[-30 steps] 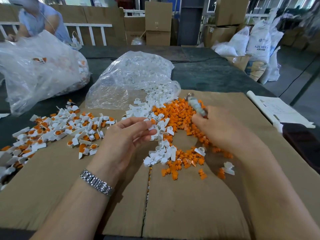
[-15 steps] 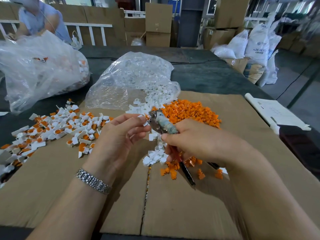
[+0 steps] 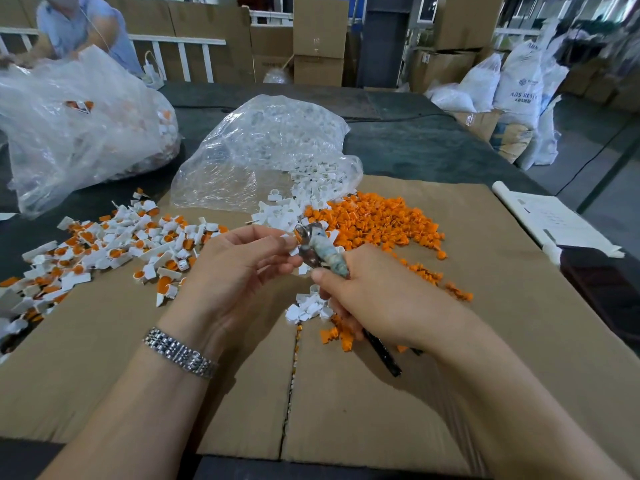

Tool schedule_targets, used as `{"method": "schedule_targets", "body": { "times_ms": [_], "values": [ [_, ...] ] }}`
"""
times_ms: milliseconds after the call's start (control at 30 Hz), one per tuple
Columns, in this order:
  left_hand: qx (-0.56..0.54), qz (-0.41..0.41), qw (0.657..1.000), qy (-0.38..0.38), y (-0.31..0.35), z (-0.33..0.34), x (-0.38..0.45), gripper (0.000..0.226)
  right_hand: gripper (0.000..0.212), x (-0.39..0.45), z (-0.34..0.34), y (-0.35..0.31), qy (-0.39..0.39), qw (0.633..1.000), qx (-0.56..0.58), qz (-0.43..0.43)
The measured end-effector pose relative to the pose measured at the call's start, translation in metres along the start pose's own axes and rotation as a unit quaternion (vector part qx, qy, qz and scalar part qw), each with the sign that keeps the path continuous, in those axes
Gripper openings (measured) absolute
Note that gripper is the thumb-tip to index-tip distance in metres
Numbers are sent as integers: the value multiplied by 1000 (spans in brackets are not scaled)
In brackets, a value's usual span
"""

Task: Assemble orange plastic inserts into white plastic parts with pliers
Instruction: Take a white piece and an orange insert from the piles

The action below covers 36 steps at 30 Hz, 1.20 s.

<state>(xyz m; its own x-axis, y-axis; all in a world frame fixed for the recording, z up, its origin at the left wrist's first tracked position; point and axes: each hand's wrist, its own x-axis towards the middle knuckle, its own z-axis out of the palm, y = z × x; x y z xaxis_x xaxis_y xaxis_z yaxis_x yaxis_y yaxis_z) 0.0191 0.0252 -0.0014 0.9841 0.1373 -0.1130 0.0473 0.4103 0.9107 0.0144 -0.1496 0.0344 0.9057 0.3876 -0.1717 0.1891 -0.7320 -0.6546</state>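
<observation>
Right hand grip around grimy, tape-wrapped pliers

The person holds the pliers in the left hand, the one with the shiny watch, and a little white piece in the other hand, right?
Not quite. In the head view the pliers are in the right hand. The left hand, the one with the shiny watch, pinches the little white piece against the pliers' tip.

Matt cardboard, glossy crinkled plastic bag
</observation>
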Motion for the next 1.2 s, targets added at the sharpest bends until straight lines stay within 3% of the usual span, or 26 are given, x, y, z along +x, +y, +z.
{"method": "schedule_targets", "body": {
  "times_ms": [167,267,333,400,467,533,567,633,767,967,1133,1200],
  "values": [
    [-9,-3,1000,0,-2,-1,2,23,44,0,5,5,11,1000,16,5],
    [24,22,999,13,-3,-1,1,14,53,0,-8,9,-59,992,107,29],
    [100,69,991,61,-2,-3,0,5,52,-1,-22,12,-83,988,122,42],
    [242,138,949,147,-1,-10,2,6,49,3,-34,19,-30,996,71,42],
    [401,198,863,233,1,-19,7,10,44,13,-44,30,63,997,-10,49],
    [493,228,791,281,1,-23,11,18,38,26,-50,42,127,987,-82,58],
    [513,237,776,282,1,-24,12,22,36,32,-51,49,140,982,-111,68],
    [527,242,779,240,-1,-21,11,22,41,43,-49,62,151,972,-159,91],
    [520,197,828,70,-12,-10,10,11,47,57,-36,80,190,945,-246,105],
    [636,226,737,-34,-29,-5,19,19,61,63,-23,86,196,928,-304,91],
    [639,235,732,-24,-31,0,21,9,53,60,-27,89,159,952,-247,87],
    [638,232,734,-20,-31,1,20,6,56,58,-28,87,185,957,-213,65]
  ]
}}
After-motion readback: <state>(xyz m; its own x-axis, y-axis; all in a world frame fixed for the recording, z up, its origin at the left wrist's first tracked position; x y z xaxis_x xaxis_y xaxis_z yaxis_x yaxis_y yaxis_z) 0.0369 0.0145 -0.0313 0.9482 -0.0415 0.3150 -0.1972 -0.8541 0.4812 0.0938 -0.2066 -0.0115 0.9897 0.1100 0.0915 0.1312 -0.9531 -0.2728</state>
